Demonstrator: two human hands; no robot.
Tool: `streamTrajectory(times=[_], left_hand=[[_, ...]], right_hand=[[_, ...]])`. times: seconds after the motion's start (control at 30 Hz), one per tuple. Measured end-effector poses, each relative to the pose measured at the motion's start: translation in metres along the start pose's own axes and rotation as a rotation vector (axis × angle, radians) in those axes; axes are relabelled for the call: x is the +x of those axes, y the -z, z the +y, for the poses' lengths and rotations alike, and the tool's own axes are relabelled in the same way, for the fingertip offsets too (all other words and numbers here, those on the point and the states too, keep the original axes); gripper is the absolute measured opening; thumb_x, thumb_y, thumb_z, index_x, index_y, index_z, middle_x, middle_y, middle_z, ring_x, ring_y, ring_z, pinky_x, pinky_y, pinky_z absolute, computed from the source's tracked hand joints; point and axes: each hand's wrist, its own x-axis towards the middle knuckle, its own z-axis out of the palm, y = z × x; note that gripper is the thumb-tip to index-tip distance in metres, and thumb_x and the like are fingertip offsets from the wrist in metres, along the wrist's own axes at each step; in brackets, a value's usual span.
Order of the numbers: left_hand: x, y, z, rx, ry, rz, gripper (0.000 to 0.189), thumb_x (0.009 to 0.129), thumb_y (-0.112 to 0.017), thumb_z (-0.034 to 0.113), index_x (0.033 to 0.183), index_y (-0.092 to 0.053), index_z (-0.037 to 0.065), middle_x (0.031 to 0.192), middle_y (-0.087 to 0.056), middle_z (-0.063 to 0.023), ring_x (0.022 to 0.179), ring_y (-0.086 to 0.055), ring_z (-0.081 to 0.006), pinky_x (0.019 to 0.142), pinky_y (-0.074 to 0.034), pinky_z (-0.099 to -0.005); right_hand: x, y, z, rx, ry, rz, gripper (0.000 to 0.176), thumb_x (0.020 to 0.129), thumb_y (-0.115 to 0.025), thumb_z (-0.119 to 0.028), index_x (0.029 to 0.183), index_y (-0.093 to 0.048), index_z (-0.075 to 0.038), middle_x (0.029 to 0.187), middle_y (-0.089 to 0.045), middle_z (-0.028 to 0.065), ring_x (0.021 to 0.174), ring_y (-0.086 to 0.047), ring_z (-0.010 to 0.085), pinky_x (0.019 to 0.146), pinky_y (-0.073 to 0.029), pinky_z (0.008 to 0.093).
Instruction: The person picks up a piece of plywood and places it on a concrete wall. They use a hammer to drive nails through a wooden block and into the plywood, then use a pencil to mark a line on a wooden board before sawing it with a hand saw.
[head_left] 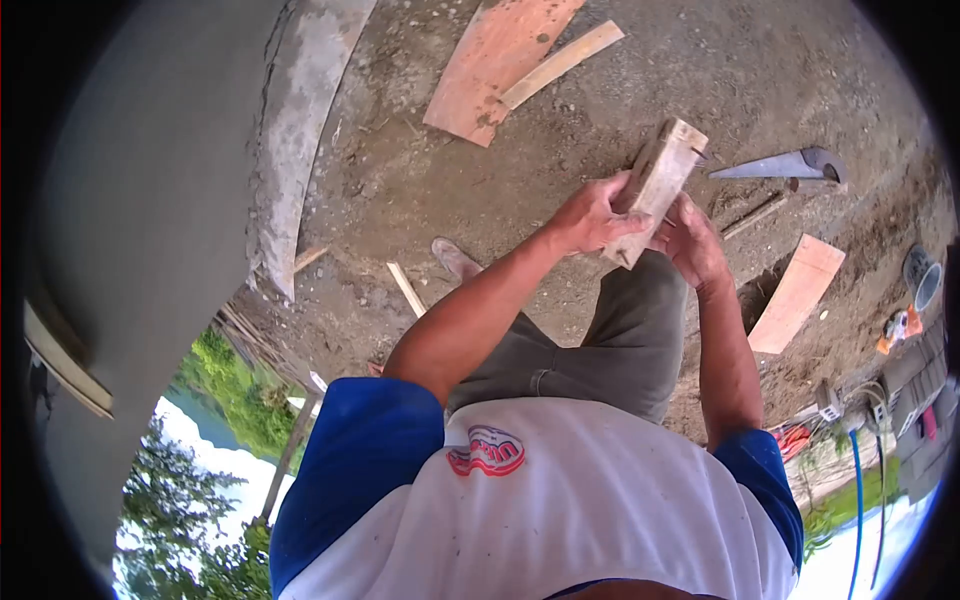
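Note:
A short, thick piece of lumber (662, 190) is held at a slant above my knee, with its far end raised. A nail (699, 153) sticks out near that far end, and another pointed bit shows at the near end. My left hand (603, 214) is closed around the wood from the left, thumb across its face. On the other side my right hand (692, 244) has its fingers curled against the wood's lower right edge; its fingertips are partly hidden behind the wood.
A handsaw (775, 165) lies on the dirt at the right, near a thin stick (755, 215). A reddish board (797, 293) lies closer by. Ahead are a large plywood piece (490, 75) and a wooden strip (562, 63). A concrete edge (300, 130) runs along the left; a bucket (922, 278) stands far right.

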Motion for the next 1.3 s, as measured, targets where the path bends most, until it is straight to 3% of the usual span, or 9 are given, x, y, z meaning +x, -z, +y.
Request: streamTrajectory(times=[0.07, 0.2, 0.3, 0.47, 0.53, 0.6, 0.73, 1.1, 1.3], left_hand=[[-0.023, -0.033, -0.016, 0.521, -0.205, 0.207, 0.065, 0.088, -0.067, 0.039, 0.132, -0.048, -0.003, 0.123, -0.055, -0.0311, 0.114, -0.057, -0.0401, 0.098, -0.045, -0.0444], [-0.108, -0.014, -0.031, 0.458, -0.398, 0.346, 0.063, 0.088, -0.064, 0.038, 0.133, -0.047, -0.002, 0.117, -0.056, -0.0300, 0.108, -0.057, -0.0433, 0.097, -0.045, -0.0470], [-0.212, 0.028, -0.080, 0.380, 0.002, 0.301, 0.057, 0.087, -0.065, 0.039, 0.129, -0.053, 0.003, 0.101, -0.066, -0.0181, 0.095, -0.063, -0.0366, 0.086, -0.050, -0.0443], [-0.427, 0.095, -0.219, 0.464, 0.301, 0.741, 0.043, 0.086, -0.066, 0.037, 0.110, -0.061, 0.002, 0.087, -0.068, -0.0152, 0.085, -0.067, -0.0323, 0.075, -0.052, -0.0431], [-0.518, 0.111, -0.246, 0.454, 0.341, 0.962, 0.037, 0.086, -0.065, 0.037, 0.101, -0.064, 0.003, 0.089, -0.066, -0.0194, 0.088, -0.066, -0.0362, 0.078, -0.052, -0.0457], [-0.593, 0.127, -0.268, 0.454, 0.540, 0.867, 0.055, 0.089, -0.059, 0.044, 0.119, -0.062, -0.002, 0.117, -0.063, -0.0260, 0.111, -0.061, -0.0386, 0.096, -0.049, -0.0431], [-0.697, 0.119, -0.280, 0.376, 0.555, 0.912, 0.051, 0.088, -0.060, 0.041, 0.118, -0.063, 0.000, 0.118, -0.064, -0.0235, 0.110, -0.061, -0.0370, 0.096, -0.048, -0.0420], [-0.705, -0.026, -0.364, -0.310, 0.556, 1.202, 0.046, 0.082, -0.067, 0.036, 0.113, -0.067, 0.002, 0.106, -0.069, -0.0218, 0.102, -0.066, -0.0337, 0.090, -0.051, -0.0397], [-0.699, -0.048, -0.274, -0.449, 0.228, 1.420, 0.047, 0.087, -0.066, 0.039, 0.120, -0.065, 0.006, 0.109, -0.070, -0.0165, 0.101, -0.067, -0.0297, 0.085, -0.053, -0.0386]], right_hand=[[0.000, -0.012, 0.025, -0.255, 0.038, 0.143, 0.069, 0.078, -0.076, -0.022, 0.136, -0.046, 0.002, 0.128, -0.058, 0.0161, 0.113, -0.061, 0.0270, 0.094, -0.051, 0.0396], [-0.007, -0.051, 0.044, -0.560, 0.091, -0.001, 0.057, 0.077, -0.075, -0.024, 0.123, -0.056, 0.004, 0.111, -0.065, 0.0132, 0.098, -0.065, 0.0258, 0.088, -0.054, 0.0375], [0.006, -0.063, 0.066, -0.841, 0.045, 0.125, 0.041, 0.076, -0.076, -0.024, 0.108, -0.062, -0.002, 0.091, -0.066, 0.0072, 0.079, -0.065, 0.0219, 0.072, -0.055, 0.0352], [0.026, -0.107, 0.132, -1.162, -0.006, 0.138, 0.040, 0.076, -0.080, -0.029, 0.105, -0.064, -0.007, 0.084, -0.065, 0.0038, 0.071, -0.064, 0.0193, 0.065, -0.054, 0.0344], [0.016, -0.142, 0.168, -1.143, 0.096, -0.016, 0.040, 0.076, -0.081, -0.030, 0.103, -0.064, -0.007, 0.082, -0.065, 0.0041, 0.068, -0.064, 0.0195, 0.061, -0.054, 0.0343], [0.007, -0.187, 0.205, -1.127, 0.061, 0.030, 0.039, 0.075, -0.081, -0.029, 0.103, -0.064, -0.006, 0.081, -0.065, 0.0045, 0.068, -0.064, 0.0198, 0.060, -0.054, 0.0349], [0.003, -0.241, 0.277, -1.221, 0.062, -0.012, 0.040, 0.074, -0.080, -0.027, 0.104, -0.064, -0.005, 0.083, -0.065, 0.0052, 0.069, -0.064, 0.0204, 0.061, -0.054, 0.0353], [0.020, -0.428, 0.400, -2.441, 0.208, -0.562, 0.066, 0.063, -0.082, -0.025, 0.119, -0.056, 0.000, 0.101, -0.069, 0.0160, 0.093, -0.067, 0.0272, 0.082, -0.053, 0.0376], [0.055, -0.447, 0.474, -2.353, -0.241, -0.730, 0.067, 0.076, -0.077, -0.036, 0.128, -0.054, 0.000, 0.109, -0.068, 0.0154, 0.099, -0.065, 0.0270, 0.089, -0.050, 0.0389]])
